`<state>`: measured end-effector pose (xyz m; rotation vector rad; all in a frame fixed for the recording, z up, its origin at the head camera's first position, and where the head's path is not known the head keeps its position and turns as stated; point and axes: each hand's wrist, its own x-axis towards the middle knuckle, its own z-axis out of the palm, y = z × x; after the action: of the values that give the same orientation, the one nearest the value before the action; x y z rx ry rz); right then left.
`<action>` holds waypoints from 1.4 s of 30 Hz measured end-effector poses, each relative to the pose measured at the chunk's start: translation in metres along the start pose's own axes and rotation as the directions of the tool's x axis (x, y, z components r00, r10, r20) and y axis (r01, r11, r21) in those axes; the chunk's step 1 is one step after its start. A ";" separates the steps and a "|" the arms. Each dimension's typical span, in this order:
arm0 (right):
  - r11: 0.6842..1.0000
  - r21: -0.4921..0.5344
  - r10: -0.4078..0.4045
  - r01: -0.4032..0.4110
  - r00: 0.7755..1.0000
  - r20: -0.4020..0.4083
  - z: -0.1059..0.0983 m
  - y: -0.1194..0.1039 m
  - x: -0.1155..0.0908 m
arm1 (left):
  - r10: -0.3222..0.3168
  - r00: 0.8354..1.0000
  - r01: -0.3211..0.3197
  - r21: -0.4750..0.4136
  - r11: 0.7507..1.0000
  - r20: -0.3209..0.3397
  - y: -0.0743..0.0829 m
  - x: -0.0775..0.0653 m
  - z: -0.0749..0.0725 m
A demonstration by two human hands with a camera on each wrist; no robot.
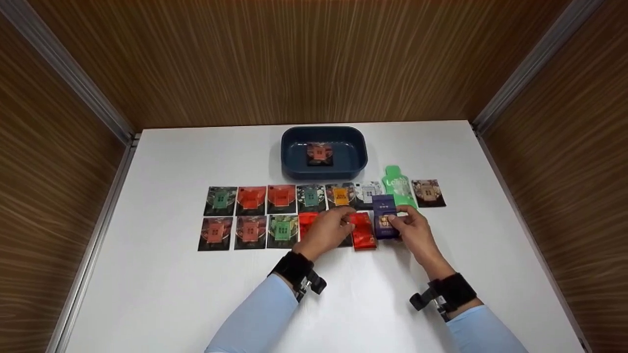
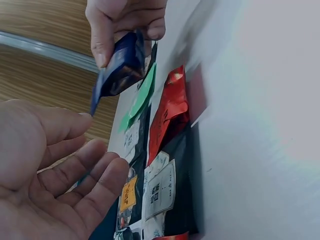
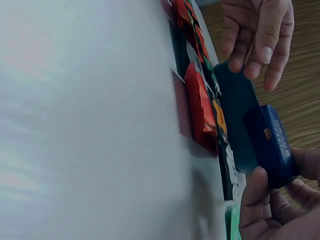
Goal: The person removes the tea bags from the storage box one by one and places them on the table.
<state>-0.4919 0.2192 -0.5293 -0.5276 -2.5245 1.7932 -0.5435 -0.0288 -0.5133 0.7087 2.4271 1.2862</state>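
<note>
My right hand [image 1: 417,233] pinches a small dark purple packet [image 1: 384,215] between thumb and fingers, raised off the table. In the right wrist view the packet [image 3: 272,145] shows as a thick blue-purple pouch gripped at its lower end. To its left, my left hand [image 1: 328,228] hovers with relaxed fingers and holds nothing; in the left wrist view its fingertips come close to the packet's near end [image 2: 97,97]. A shiny red packet [image 1: 363,230] lies on the table between the hands. Under the left hand, another red packet [image 1: 307,221] is partly hidden.
Flat square sachets in black, red and green, such as the green one [image 1: 282,230], lie in two rows. A green spouted pouch [image 1: 398,186] and a brown sachet [image 1: 428,192] end the back row. Behind stands a dark blue bin [image 1: 289,169] with one sachet [image 1: 320,153] inside.
</note>
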 end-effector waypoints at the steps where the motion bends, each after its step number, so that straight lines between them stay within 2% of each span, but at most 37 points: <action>1: 1.000 -0.010 0.015 -0.014 1.000 0.004 -0.003 0.003 0.000 | 0.009 1.000 -0.009 0.012 1.000 0.000 -0.001 0.000 0.001; 7: 0.995 -0.076 0.071 -0.069 0.997 0.019 -0.012 0.015 -0.001 | 0.056 0.998 -0.055 0.055 0.997 -0.010 -0.004 -0.002 0.004; 16: 0.975 -0.216 0.057 -0.052 0.998 0.014 -0.011 0.017 0.004 | 0.076 0.997 -0.074 0.086 0.994 -0.019 -0.007 -0.001 0.002; 18: 0.960 -0.276 0.043 -0.039 0.999 0.006 -0.010 0.015 0.005 | 0.074 0.997 -0.072 0.090 0.993 -0.018 -0.007 -0.001 0.002; 22: 0.908 -0.418 -0.006 -0.006 1.000 -0.027 -0.008 0.012 0.005 | 0.067 0.998 -0.065 0.090 0.994 -0.017 -0.007 -0.001 0.001; 25: 0.876 -0.483 -0.030 0.007 0.999 -0.039 -0.007 0.012 0.005 | 0.068 0.998 -0.066 0.084 0.994 -0.018 -0.008 -0.001 0.001; 29: 0.872 -0.489 -0.033 0.012 0.999 -0.035 -0.006 0.013 0.006 | 0.072 0.997 -0.070 0.075 0.995 -0.020 -0.009 -0.002 0.000; 37: 0.888 -0.459 -0.039 0.017 0.999 -0.038 -0.006 0.014 0.007 | 0.062 0.997 -0.058 0.082 0.995 -0.038 -0.013 -0.002 -0.003; 42: 0.887 -0.461 -0.053 0.021 0.997 -0.057 -0.010 0.014 0.007 | 0.035 0.999 -0.034 0.025 0.999 -0.038 -0.017 -0.002 -0.008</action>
<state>-0.4929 0.2344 -0.5405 -0.5252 -2.8887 1.1264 -0.5500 -0.0436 -0.5233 0.7424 2.4753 1.2973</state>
